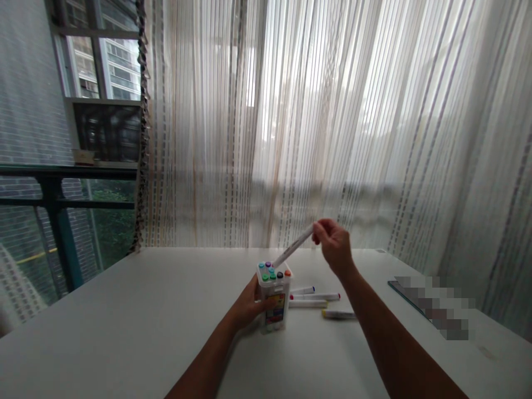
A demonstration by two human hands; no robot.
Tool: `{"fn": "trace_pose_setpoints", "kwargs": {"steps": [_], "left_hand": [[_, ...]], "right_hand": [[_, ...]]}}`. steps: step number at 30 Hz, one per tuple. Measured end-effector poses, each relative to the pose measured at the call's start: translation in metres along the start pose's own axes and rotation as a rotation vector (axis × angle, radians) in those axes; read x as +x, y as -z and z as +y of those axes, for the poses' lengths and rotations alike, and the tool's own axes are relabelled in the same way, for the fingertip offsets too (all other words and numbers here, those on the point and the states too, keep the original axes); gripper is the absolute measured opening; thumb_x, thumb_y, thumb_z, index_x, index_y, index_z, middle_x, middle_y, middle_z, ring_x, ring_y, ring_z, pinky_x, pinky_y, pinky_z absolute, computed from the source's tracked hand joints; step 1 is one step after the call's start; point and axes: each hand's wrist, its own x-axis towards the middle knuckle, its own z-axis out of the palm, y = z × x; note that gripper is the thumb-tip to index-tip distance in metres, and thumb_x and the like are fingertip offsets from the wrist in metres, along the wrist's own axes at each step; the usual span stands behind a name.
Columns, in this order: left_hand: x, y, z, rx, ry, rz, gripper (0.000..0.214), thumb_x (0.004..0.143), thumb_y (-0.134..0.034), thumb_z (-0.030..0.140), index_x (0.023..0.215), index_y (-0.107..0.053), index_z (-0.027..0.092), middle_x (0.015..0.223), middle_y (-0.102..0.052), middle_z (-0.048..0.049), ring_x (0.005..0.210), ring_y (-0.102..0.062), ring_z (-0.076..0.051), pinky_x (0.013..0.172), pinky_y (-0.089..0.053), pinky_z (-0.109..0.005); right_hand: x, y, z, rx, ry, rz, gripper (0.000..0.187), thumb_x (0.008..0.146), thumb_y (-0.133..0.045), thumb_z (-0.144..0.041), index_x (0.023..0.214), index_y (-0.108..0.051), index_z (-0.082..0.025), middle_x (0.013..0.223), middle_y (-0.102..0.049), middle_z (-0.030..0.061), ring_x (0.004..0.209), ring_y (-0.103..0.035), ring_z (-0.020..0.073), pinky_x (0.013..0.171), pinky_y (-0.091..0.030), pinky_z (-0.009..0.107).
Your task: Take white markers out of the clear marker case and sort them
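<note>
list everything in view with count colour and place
clear plastic marker box: one, clear, upright mid-table
capped markers: several, mixed cap colours, standing in box
white marker pen: one, white, tilted over the box
loose markers: four, white, coloured ends, right of box
flat dark item: one, dark, table's right, partly blurred
white table: one, white, under everything
sheer striped curtain: one, cream, behind table
dark-framed window: one, dark, left
left hand: one, grips the box
right hand: one, pinches pen's upper end

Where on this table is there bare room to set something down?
The whole left half of the table, from the marker box to the window-side edge, is bare. So is the strip behind the box, toward the curtain. Crowded: right of the box, where four loose markers lie near the right hand and its marker.
</note>
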Motion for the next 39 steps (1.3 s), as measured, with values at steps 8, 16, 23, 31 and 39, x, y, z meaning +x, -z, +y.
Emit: {"fn": "trace_pose_setpoints", "kwargs": {"steps": [8, 16, 23, 31, 39], "left_hand": [[0.000, 0.001, -0.002, 0.009, -0.004, -0.002, 0.062, 0.061, -0.082, 0.033, 0.113, -0.053, 0.016, 0.112, -0.063, -0.0136, 0.106, -0.057, -0.031, 0.088, -0.046, -0.039], [0.000, 0.002, -0.004, 0.035, 0.018, 0.022, 0.063, 0.060, -0.081, 0.036, 0.112, -0.052, 0.014, 0.113, -0.062, -0.0147, 0.106, -0.057, -0.031, 0.090, -0.044, -0.041], [0.000, 0.004, -0.006, 0.039, 0.052, 0.029, 0.063, 0.059, -0.082, 0.035, 0.111, -0.053, 0.014, 0.111, -0.063, -0.0142, 0.105, -0.057, -0.032, 0.090, -0.045, -0.042], [0.001, 0.005, -0.008, 0.041, 0.053, 0.025, 0.060, 0.061, -0.081, 0.031, 0.111, -0.053, 0.014, 0.109, -0.064, -0.0130, 0.102, -0.059, -0.030, 0.089, -0.045, -0.043], [0.000, 0.003, -0.006, 0.029, 0.034, 0.028, 0.060, 0.060, -0.082, 0.033, 0.110, -0.053, 0.014, 0.108, -0.065, -0.0124, 0.101, -0.059, -0.030, 0.087, -0.046, -0.041]], "right_hand": [[-0.020, 0.043, 0.079, 0.077, -0.311, 0.307, 0.033, 0.062, -0.063, -0.048, 0.063, -0.053, -0.016, 0.045, -0.053, -0.0006, 0.039, -0.048, 0.0116, 0.038, -0.041, 0.024], [-0.066, 0.053, 0.146, -0.086, -0.523, 0.284, 0.029, 0.065, -0.056, -0.044, 0.065, -0.052, -0.016, 0.051, -0.057, 0.0023, 0.044, -0.056, 0.0159, 0.044, -0.050, 0.028], [-0.070, 0.061, 0.155, -0.428, -0.610, 0.101, 0.010, 0.067, -0.051, -0.024, 0.066, -0.056, -0.016, 0.054, -0.059, 0.0024, 0.049, -0.059, 0.0161, 0.046, -0.045, 0.025], [-0.075, 0.063, 0.146, -0.869, -0.638, -0.217, 0.009, 0.061, -0.056, -0.015, 0.056, -0.062, -0.018, 0.062, -0.065, 0.0066, 0.064, -0.062, 0.0197, 0.054, -0.038, 0.026], [-0.078, 0.048, 0.129, -0.952, -0.461, -0.407, 0.016, 0.073, -0.053, -0.019, 0.075, -0.069, -0.018, 0.078, -0.069, 0.0069, 0.074, -0.061, 0.0182, 0.063, -0.040, 0.025]]}}
